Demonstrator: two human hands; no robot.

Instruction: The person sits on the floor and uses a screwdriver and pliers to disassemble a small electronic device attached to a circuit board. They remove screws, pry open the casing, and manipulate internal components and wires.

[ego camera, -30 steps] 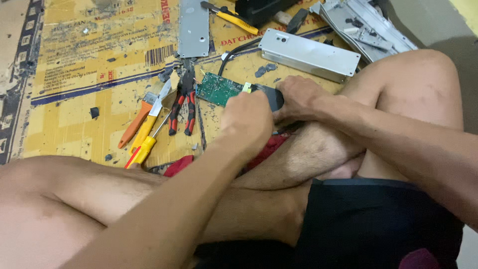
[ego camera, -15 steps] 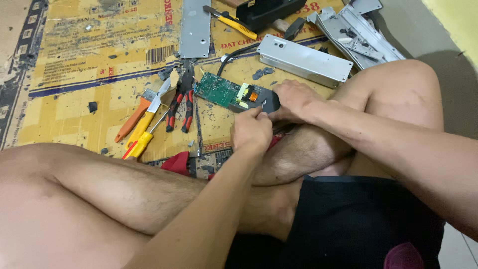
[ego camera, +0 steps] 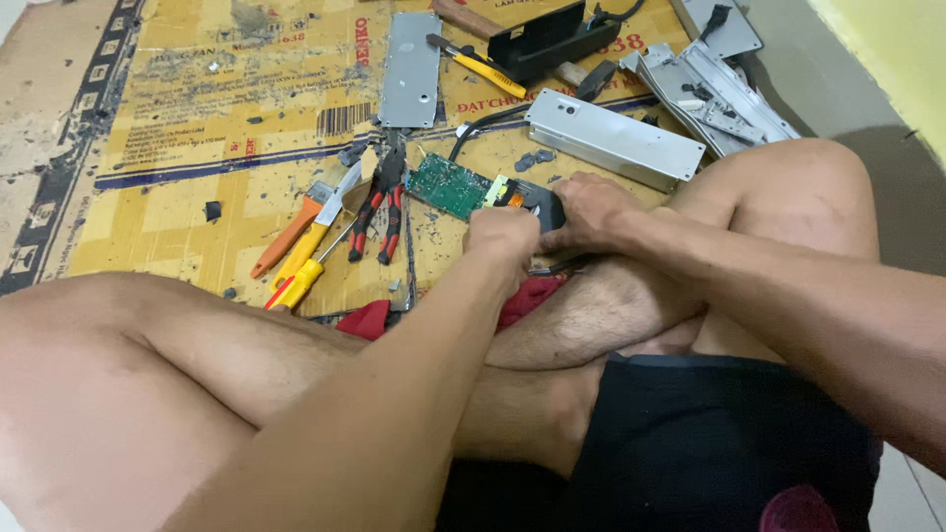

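A green circuit board [ego camera: 443,185] lies on the cardboard in front of my crossed legs, with a black part [ego camera: 548,203] at its right end. My left hand [ego camera: 503,239] is curled into a fist over the board's near right end, and its fingertips are hidden. My right hand [ego camera: 588,211] comes in from the right and grips the black part, touching my left hand. A thin dark rod [ego camera: 554,266] shows just below both hands.
Red-and-black pliers [ego camera: 379,207] and yellow and orange screwdrivers [ego camera: 296,258] lie left of the board. A long metal casing [ego camera: 611,140], a flat metal plate [ego camera: 412,69], a black tray [ego camera: 552,37] and grey metal parts [ego camera: 714,94] sit behind. A red cloth [ego camera: 367,318] lies under my leg.
My left hand has shifted slightly at the board's end while my right hand stays on the black part. The board has barely moved; the view has tilted a little.
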